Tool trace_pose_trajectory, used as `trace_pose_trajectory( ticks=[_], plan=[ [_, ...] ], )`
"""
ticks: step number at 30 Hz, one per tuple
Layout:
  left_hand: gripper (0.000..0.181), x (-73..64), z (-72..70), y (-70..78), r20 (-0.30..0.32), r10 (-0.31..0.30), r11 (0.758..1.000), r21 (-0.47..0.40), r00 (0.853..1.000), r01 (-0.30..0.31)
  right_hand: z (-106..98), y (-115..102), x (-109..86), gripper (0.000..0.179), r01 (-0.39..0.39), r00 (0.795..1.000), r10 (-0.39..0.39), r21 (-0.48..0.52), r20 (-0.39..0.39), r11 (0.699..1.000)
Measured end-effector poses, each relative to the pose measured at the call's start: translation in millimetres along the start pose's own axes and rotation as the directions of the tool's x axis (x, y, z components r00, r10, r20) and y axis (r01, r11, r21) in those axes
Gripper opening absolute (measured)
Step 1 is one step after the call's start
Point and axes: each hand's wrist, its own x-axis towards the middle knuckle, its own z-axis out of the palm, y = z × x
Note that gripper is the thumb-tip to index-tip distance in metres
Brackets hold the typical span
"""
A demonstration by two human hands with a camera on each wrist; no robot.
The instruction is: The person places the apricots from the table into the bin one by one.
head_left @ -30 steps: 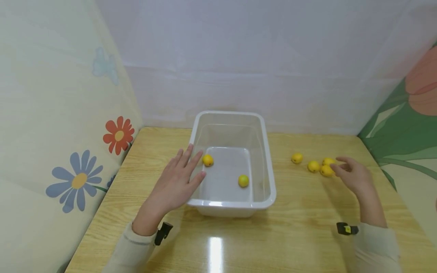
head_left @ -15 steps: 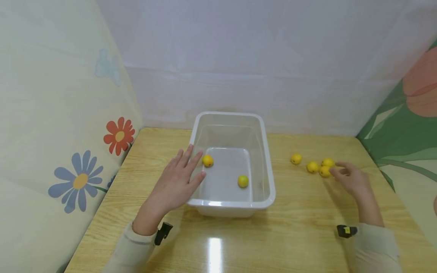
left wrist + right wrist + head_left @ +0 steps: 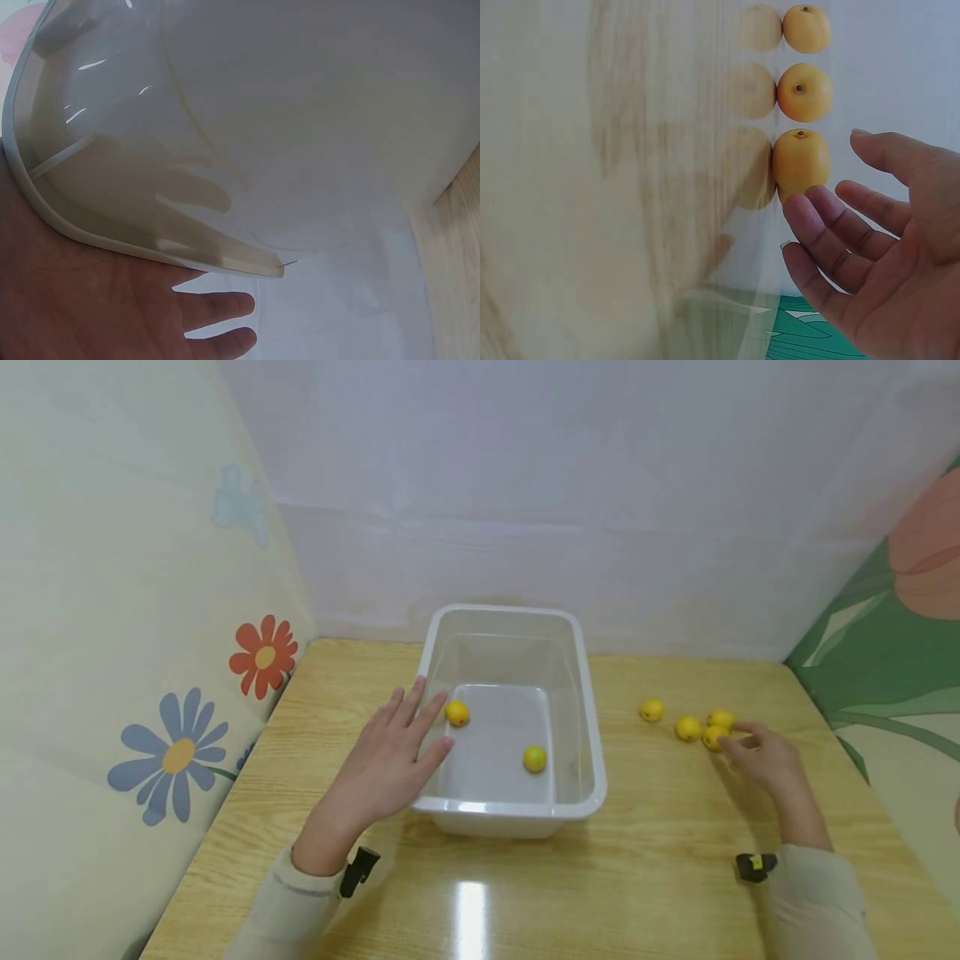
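A white plastic tub [image 3: 510,810] stands on the wooden table, holding one yellow fruit [image 3: 457,712] and one greenish-yellow fruit [image 3: 535,758]. My left hand [image 3: 382,764] lies over its left rim with fingers spread; the left wrist view has the palm against the outside of the rim [image 3: 150,255]. To the right, my right hand [image 3: 768,762] reaches a small cluster of yellow, egg-sized fruits. Its thumb and fingers are apart, fingertips right at the nearest fruit [image 3: 715,738]. In the right wrist view, the fingertips overlap the bottom of that fruit [image 3: 801,161], and the thumb stands clear of it.
Two more fruits of the cluster [image 3: 687,728] sit beside it, and a single fruit [image 3: 652,710] lies to their left. A white cloth wall [image 3: 480,527] rises behind the table [image 3: 622,877], with flower-printed cloth at both sides.
My right hand has moved a little left and lower, its fingertips closing in on the nearest fruit of the cluster. The left hand and the tub have stayed in place.
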Motion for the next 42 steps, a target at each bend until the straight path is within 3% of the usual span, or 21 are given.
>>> trace_pose_trajectory(
  ticks=[8, 29, 42],
  plan=[
    [0.067, 1.5, 0.8, 0.0, -0.005, 0.005, 1.0, -0.001, 1.0, -0.005, 2.0, 0.4, 3.0, 0.073, 0.009, 1.0, -0.009, 0.009, 0.027, 1.0],
    [0.067, 1.2, 3.7, -1.4, -0.015, 0.003, 1.0, -0.002, 1.0, -0.003, 5.5, -4.8, 11.2, 0.07, 0.007, 0.999, -0.002, -0.087, 0.051, 0.996],
    [0.067, 0.7, 3.2, -1.0, -0.012, 0.001, 1.0, -0.003, 1.0, -0.001, 6.3, 0.0, 10.6, 0.07, -0.01, 0.999, 0.012, -0.052, 0.037, 0.999]
  ],
)
